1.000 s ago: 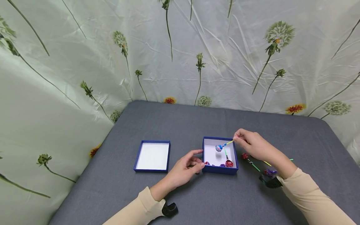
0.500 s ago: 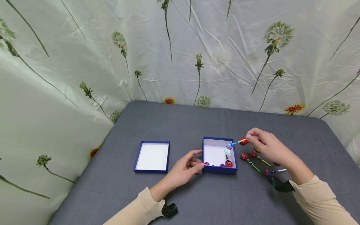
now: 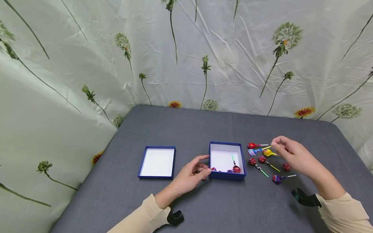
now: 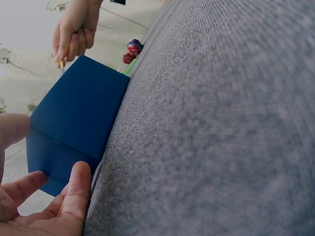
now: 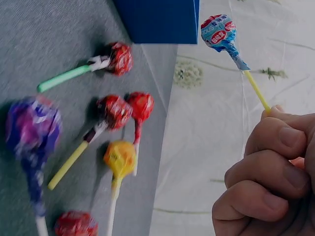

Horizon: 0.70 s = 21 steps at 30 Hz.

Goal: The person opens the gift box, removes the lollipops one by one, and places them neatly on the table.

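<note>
Lollipop with round blue wrapper and yellow stick point(image 3: 254, 151) is pinched by the right hand point(image 3: 294, 156), right of the square blue box point(image 3: 227, 176). I see the left hand point(image 3: 190, 175) touching this box, fingers loose.

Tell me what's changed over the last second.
The right hand carried the blue lollipop rightward from over the open box, out past its edge, still pinching its yellow stick. Nothing was let go. The left hand stayed at the box's left side; the shallow lid stayed put.
</note>
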### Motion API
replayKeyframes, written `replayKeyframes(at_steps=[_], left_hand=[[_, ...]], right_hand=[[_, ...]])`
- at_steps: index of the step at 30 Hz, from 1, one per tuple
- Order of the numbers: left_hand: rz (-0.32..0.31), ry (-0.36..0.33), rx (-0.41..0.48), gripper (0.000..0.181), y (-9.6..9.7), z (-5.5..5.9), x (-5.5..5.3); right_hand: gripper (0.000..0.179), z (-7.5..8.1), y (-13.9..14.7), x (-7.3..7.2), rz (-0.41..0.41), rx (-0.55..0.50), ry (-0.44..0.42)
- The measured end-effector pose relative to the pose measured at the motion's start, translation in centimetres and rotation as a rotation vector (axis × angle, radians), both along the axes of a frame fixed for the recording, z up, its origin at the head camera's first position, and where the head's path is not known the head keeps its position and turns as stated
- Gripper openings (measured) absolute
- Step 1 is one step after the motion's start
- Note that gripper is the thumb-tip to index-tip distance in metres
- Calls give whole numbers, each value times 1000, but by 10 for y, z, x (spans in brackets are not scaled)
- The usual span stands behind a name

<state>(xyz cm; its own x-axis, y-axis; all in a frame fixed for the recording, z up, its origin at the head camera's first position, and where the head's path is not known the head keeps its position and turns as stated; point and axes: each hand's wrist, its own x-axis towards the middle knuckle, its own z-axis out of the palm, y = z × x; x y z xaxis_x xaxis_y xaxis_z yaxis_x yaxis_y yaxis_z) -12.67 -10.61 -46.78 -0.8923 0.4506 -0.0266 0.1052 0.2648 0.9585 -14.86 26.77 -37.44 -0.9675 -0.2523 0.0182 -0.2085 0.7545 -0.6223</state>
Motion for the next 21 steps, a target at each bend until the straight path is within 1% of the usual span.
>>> replayKeyframes(at_steps=[9, 14, 17, 21], left_hand=[[3, -16, -2, 49, 0, 1, 1], [7, -14, 1, 49, 1, 2, 0], [10, -12, -1, 49, 1, 2, 1], [13, -11, -6, 48, 1, 1, 1]], right_hand=[[27, -9, 30, 8, -36, -13, 38], [27, -14, 48, 10, -58, -21, 71], [26, -18, 60, 11, -75, -22, 67], [27, -24, 73, 16, -124, -26, 38]])
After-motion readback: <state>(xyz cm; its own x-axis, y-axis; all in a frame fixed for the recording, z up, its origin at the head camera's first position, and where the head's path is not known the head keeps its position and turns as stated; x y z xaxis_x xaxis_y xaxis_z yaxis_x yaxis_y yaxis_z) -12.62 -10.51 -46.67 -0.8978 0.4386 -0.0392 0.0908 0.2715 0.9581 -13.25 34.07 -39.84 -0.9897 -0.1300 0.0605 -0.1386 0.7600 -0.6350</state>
